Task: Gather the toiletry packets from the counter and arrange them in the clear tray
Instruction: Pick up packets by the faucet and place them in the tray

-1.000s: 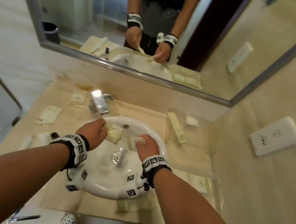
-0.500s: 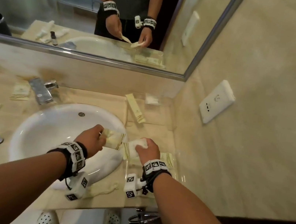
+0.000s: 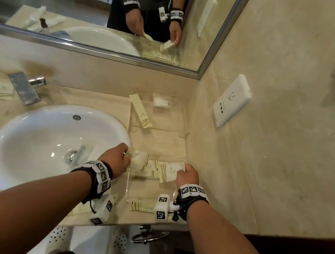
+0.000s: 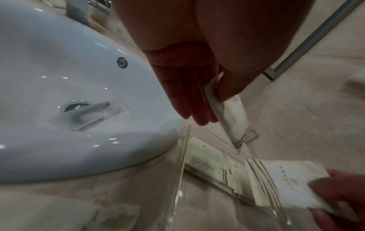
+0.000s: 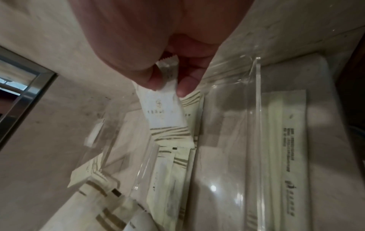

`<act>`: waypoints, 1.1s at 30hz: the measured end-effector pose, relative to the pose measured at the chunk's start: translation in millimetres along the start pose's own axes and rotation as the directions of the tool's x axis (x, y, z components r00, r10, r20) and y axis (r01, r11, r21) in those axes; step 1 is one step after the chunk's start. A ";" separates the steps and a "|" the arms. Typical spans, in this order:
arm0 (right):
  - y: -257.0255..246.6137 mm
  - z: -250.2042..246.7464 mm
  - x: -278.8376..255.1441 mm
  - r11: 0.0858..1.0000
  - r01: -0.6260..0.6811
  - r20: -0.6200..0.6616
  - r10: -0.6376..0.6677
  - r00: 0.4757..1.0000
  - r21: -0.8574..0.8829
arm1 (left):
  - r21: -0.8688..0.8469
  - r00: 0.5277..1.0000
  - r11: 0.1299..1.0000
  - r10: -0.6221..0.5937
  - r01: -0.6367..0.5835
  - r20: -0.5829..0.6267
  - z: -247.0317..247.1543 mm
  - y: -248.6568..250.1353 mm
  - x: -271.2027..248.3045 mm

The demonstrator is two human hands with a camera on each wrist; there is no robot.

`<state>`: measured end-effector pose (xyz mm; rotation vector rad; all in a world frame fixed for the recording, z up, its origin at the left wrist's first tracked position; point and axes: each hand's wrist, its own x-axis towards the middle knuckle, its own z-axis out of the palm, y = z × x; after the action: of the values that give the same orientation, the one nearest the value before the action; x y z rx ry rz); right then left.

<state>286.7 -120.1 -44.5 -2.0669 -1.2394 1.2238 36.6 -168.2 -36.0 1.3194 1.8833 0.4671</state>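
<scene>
A: What is hard to read here?

B: The clear tray (image 3: pixel 186 116) mostly. Its walls show only as glints, so from the head view I cannot tell just where its near edge ends. The print on the packets is too small to read, and the object lying in the sink (image 3: pixel 31 128) by the drain is blurred.

A: And the hands?

B: The left hand (image 3: pixel 115 159) pinches a cream packet (image 4: pixel 230 115) between thumb and fingers; the packet hangs tilted, its lower tip over the tray's left wall. The right hand (image 3: pixel 188 176) pinches a white packet (image 5: pixel 165 109) by its serrated top end, thumb on one side and fingertips (image 5: pixel 184 89) on the other, above the tray.

A: What lies in the tray?

B: In the middle part, several striped packets (image 5: pixel 175 171) lie overlapped, under the two held ones. In the far part, a long packet (image 3: pixel 140 111) lies slanted and a small clear sachet (image 3: pixel 161 102) sits at the back. The right wrist view shows a long wrapped item (image 5: pixel 276 156) flat in the compartment beside the stack.

A: Room to move?

B: The tray sits between the sink's rim and the side wall (image 3: pixel 265 163), close to both. One more packet (image 3: pixel 142 207) lies near the counter's front edge, and others (image 3: pixel 2 91) lie left of the faucet (image 3: pixel 24 88).
</scene>
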 end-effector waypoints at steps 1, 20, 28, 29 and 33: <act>1.9 -0.1 4.0 1.000 -0.013 -0.011 0.013 1.000 0.003 | 0.001 1.000 1.000 -0.007 0.007 0.000 2.6 1.0 0.6; 8.8 18.8 49.7 0.988 -0.122 -0.007 0.122 0.993 -0.096 | -0.142 0.994 0.984 -0.101 0.106 0.042 20.8 -1.6 16.4; 8.8 14.6 48.2 0.978 -0.091 0.006 0.094 0.996 -0.188 | -0.134 0.994 0.986 -0.091 0.098 0.059 21.6 8.2 22.8; 9.1 15.1 47.6 0.976 -0.091 0.006 0.094 0.996 -0.199 | -0.133 0.994 0.986 -0.092 0.100 0.060 22.2 9.1 23.2; 8.7 15.7 44.7 0.970 -0.101 -0.004 0.102 0.995 -0.222 | -0.115 0.993 0.988 -0.098 0.106 0.072 26.2 12.3 23.2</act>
<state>286.8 -87.1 -79.7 -2.3131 -1.3414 1.1837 60.5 -145.6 -53.2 1.1415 1.8297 0.4701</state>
